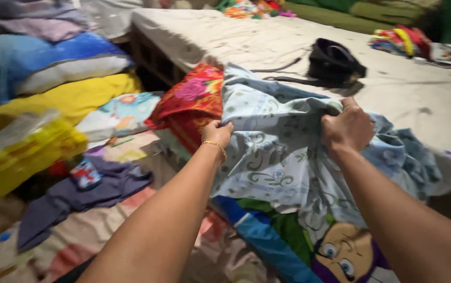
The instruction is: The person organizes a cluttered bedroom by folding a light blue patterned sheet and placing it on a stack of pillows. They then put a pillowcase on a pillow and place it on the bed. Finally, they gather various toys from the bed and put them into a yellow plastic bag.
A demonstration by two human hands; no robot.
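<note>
A pale blue floral sheet lies bunched over the edge of a mattress. My left hand, with a gold bracelet at the wrist, grips its left edge. My right hand clutches a fold of the same sheet further right. A red flowered cloth sits just beyond my left hand, partly under the sheet. Below the sheet a cartoon-print fabric shows.
A black bag with straps rests on the mattress behind the sheet. Stacked pillows and a yellow cushion fill the left side. A purple garment lies on patterned bedding at the lower left. Colourful cloth piles sit at the far right.
</note>
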